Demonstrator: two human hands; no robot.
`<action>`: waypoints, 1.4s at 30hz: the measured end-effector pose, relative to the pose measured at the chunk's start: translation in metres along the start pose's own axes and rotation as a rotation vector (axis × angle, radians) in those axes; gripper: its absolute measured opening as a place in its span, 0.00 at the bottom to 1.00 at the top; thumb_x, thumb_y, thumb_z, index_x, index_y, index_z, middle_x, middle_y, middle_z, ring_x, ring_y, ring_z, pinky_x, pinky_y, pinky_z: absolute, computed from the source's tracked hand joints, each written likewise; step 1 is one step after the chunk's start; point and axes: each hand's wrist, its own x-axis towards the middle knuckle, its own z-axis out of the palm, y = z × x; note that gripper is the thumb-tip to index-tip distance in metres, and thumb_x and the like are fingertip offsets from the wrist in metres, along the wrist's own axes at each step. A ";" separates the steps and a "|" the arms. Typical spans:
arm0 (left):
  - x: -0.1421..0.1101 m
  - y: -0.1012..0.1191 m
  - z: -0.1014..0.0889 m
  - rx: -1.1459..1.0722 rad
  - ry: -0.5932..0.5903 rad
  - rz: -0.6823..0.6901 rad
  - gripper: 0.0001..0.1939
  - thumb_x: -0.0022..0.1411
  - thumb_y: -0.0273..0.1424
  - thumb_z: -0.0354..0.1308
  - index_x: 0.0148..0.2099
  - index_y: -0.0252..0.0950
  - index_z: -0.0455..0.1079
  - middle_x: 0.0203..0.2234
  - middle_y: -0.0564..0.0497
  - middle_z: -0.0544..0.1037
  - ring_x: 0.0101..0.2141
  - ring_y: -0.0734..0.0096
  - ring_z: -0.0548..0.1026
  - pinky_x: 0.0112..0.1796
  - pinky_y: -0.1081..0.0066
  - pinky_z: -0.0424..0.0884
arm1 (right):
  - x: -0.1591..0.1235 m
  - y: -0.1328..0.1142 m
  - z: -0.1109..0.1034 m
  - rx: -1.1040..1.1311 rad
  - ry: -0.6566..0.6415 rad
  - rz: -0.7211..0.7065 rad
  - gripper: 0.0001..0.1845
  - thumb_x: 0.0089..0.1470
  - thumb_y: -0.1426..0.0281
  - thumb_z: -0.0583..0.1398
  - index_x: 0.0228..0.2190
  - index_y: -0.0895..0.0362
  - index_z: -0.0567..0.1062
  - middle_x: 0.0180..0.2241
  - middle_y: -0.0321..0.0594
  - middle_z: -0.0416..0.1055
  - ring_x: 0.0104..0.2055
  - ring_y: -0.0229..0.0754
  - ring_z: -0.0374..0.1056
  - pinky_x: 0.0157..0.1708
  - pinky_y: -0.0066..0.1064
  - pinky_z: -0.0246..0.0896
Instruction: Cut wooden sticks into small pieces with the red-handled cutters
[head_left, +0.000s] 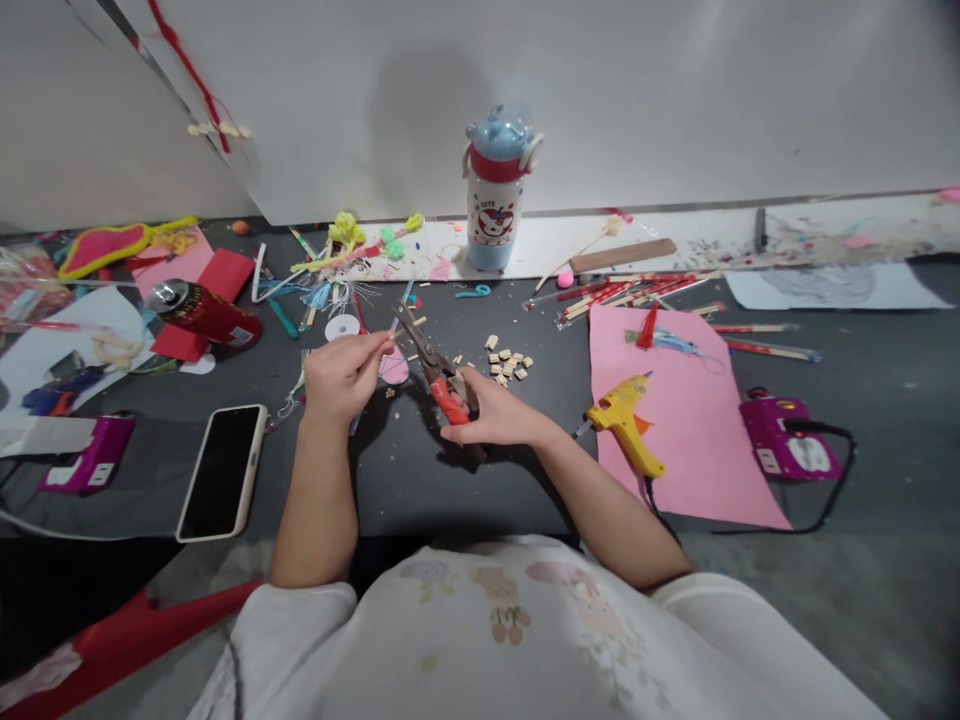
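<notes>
My left hand (339, 374) is closed in a pinch on a thin wooden stick (397, 335), whose tip sits by the blades of the shears. My right hand (496, 408) is wrapped round the red handles of pruning shears (448, 400), blades pointing up and left. Whether the blades touch the stick I cannot tell. Just right of the shears lies a small pile of short cut wooden pieces (511, 366). A pink oval piece (393, 366) lies beneath the stick, and a white disc (342, 327) is behind my left hand.
A water bottle (495, 205) stands at the back. On the right, a yellow glue gun (626, 425) rests on pink paper (697, 440), its cord running to a purple power strip (787, 440). A phone (222, 473) and a tipped red can (206, 312) lie left.
</notes>
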 end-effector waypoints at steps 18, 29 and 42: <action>-0.001 0.033 0.024 -0.122 -0.047 -0.080 0.09 0.58 0.37 0.57 0.34 0.37 0.74 0.28 0.48 0.79 0.34 0.66 0.76 0.41 0.65 0.69 | 0.012 0.013 0.008 0.180 0.189 0.150 0.24 0.40 0.53 0.63 0.31 0.56 0.62 0.27 0.31 0.60 0.28 0.34 0.56 0.28 0.27 0.51; -0.006 0.054 0.050 -1.032 -0.556 -0.652 0.32 0.41 0.42 0.69 0.48 0.34 0.68 0.41 0.41 0.77 0.39 0.63 0.76 0.41 0.64 0.73 | 0.015 0.017 0.014 0.219 0.116 0.009 0.26 0.42 0.63 0.63 0.43 0.59 0.64 0.35 0.38 0.69 0.33 0.38 0.65 0.36 0.32 0.60; -0.007 0.054 0.053 -1.006 -0.492 -0.698 0.26 0.39 0.41 0.68 0.41 0.34 0.70 0.30 0.48 0.77 0.31 0.67 0.76 0.33 0.68 0.72 | 0.017 0.031 0.018 0.165 0.149 -0.033 0.32 0.42 0.61 0.64 0.49 0.58 0.66 0.44 0.44 0.71 0.45 0.46 0.69 0.47 0.39 0.62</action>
